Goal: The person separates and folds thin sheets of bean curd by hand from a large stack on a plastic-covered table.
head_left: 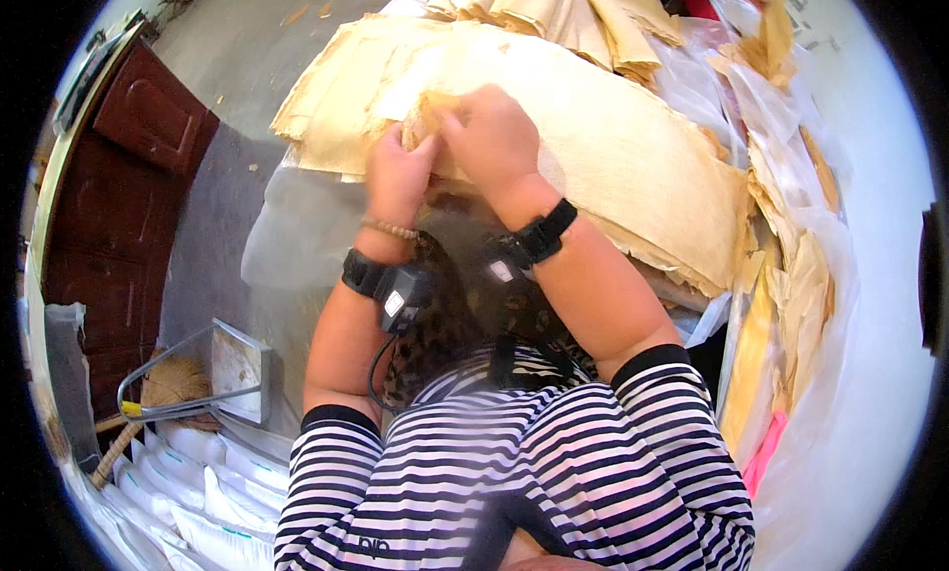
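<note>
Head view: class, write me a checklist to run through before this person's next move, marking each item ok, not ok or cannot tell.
1. Left hand and right hand close together at the crumpled yellow piece: ok.
2. Firm grip on that piece: cannot tell; the fingertips are partly hidden.
3. Pale yellow sheets spread out beneath the hands: ok.
4. Sheet edges evenly lined up: not ok; they look ragged and staggered on the left.
5. Cable clear of the sheets: ok; it loops beside the left forearm.
6. Underside of the sheets undamaged: cannot tell; it is out of sight.
</note>
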`<state>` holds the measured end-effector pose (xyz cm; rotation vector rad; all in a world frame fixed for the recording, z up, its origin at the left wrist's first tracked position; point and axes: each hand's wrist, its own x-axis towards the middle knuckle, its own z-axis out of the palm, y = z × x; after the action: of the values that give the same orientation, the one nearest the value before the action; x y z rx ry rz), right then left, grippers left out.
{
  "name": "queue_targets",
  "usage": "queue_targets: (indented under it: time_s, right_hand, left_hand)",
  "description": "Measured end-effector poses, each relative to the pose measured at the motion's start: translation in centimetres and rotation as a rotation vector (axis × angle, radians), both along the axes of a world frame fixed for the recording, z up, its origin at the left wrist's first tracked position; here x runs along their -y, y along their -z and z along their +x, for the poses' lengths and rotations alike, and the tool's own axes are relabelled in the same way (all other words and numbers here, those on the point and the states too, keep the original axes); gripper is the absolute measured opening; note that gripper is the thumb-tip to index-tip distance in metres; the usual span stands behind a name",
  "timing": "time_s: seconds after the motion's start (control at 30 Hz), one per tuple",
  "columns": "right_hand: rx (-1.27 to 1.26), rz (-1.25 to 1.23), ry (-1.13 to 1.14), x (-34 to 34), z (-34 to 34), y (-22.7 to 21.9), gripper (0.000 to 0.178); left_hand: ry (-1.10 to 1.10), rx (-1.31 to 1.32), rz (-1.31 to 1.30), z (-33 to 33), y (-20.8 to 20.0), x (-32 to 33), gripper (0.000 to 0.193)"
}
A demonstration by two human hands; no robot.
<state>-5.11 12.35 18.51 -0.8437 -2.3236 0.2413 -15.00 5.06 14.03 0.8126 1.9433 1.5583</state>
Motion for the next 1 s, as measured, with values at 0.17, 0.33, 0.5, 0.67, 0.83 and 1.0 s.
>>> queue_targets:
  time_s: [0.17, 0.33, 0.5, 0.67, 0.83, 1.0]
  right_hand:
    - [-0.497, -0.442, 0.025, -1.7, 1.3, 2.5, 0.028]
    - [-0.789, -0.577, 0.074, -2.0, 3.1, 2.2, 0.027]
    - [-0.789, -0.683, 0.090, -3.2, 4.5, 1.6, 0.028]
    - [-0.798, -0.591, 0.034, -2.2, 4.4, 1.0, 0.027]
    - [-0.803, -0.381, 0.069, -3.4, 6.0, 0.5, 0.025]
    - [-0.886, -0.443, 0.048, -1.5, 8.8, -1.5, 0.024]
  left_hand:
    - [0.043, 0.110, 0.112, -1.1, 2.8, -1.0, 0.030]
    - [0.019, -0.033, 0.062, -1.7, 3.8, -1.0, 0.034]
    - [-0.237, -0.846, -0.408, 1.5, -3.1, 0.8, 0.038]
    - [0.113, -1.109, 0.243, 1.5, -4.1, -3.7, 0.020]
    - [0.135, -1.307, -0.005, 0.9, -0.2, -7.3, 0.011]
    - [0.172, -1.312, -0.005, 2.1, -1.6, -6.8, 0.020]
